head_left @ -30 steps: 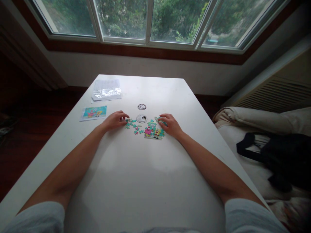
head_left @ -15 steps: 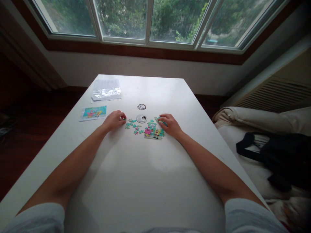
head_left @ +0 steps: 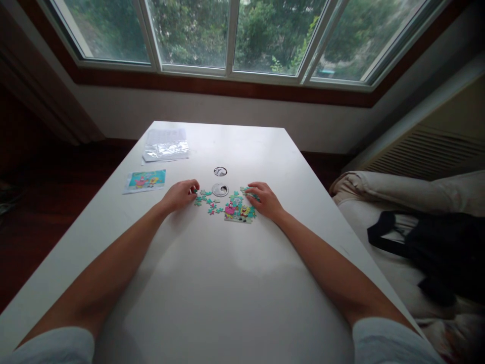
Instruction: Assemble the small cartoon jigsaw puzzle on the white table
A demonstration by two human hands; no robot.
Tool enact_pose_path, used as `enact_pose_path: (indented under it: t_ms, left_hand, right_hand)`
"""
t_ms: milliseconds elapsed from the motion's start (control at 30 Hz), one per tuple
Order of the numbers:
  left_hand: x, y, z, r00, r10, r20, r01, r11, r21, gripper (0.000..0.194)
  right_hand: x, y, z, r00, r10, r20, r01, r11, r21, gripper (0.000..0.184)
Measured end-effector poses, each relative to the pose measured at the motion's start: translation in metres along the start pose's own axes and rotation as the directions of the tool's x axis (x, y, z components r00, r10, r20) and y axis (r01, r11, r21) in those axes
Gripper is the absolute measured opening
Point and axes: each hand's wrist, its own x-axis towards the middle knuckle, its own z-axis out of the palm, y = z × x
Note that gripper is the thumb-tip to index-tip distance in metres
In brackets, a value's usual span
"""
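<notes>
My left hand [head_left: 182, 194] is at the left end of the loose pieces, its fingertips pinched on a small teal puzzle piece [head_left: 195, 191]. Between the hands lie several loose puzzle pieces [head_left: 208, 201], green and pink, scattered flat on the white table [head_left: 227, 283]. A partly joined jigsaw puzzle [head_left: 238, 211] with cartoon figures sits to their right. Over its upper right edge rests my right hand [head_left: 265, 201], fingers spread and touching or just above some teal pieces there; the fingers partly cover them.
A printed picture card [head_left: 144, 181] lies on the left, with a clear plastic bag over papers [head_left: 165, 145] behind it. Two round inserts, a grey one [head_left: 220, 189] and a darker one [head_left: 220, 171], are set in the tabletop. A cushioned seat with a black bag [head_left: 443, 242] stands at right.
The view has tilted up a little, so the table appears slightly lower. Both hands stay nearly in place; the left fingers have shifted slightly around the puzzle piece.
</notes>
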Motion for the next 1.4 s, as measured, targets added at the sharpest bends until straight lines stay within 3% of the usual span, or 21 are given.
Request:
enact_pose_path:
  t_ms: [100, 233, 400, 500, 1400]
  left_hand:
    - [-0.003, 0.014, -0.001, 1.0, -0.011, -0.001, 0.011, 1.0, -0.004, 0.021]
    - [-0.007, 0.039, 0.004, 1.0, 0.009, 0.008, -0.008, 0.991, -0.133, 0.022]
    - [-0.013, 0.067, 0.024, 0.999, 0.023, 0.026, -0.015, 0.963, -0.271, 0.02]
    - [-0.016, 0.076, 0.036, 0.999, 0.017, 0.028, -0.009, 0.968, -0.252, 0.012]
    - [-0.023, 0.094, 0.049, 0.986, 0.161, -0.05, -0.165, 0.982, -0.088, 0.017]
  right_hand:
    - [0.002, -0.008, -0.003, 1.0, -0.024, 0.02, 0.024, 0.999, -0.026, 0.02]
    - [0.002, -0.025, -0.006, 0.986, -0.114, 0.122, 0.115, 0.993, -0.001, 0.027]
    - [0.001, -0.036, -0.005, 0.949, -0.195, 0.246, 0.193, 0.981, 0.033, 0.039]
    - [0.0, -0.033, -0.006, 0.943, -0.198, 0.266, 0.193, 0.98, 0.046, 0.04]
    - [-0.001, -0.029, -0.005, 0.941, -0.2, 0.271, 0.184, 0.979, 0.082, 0.042]
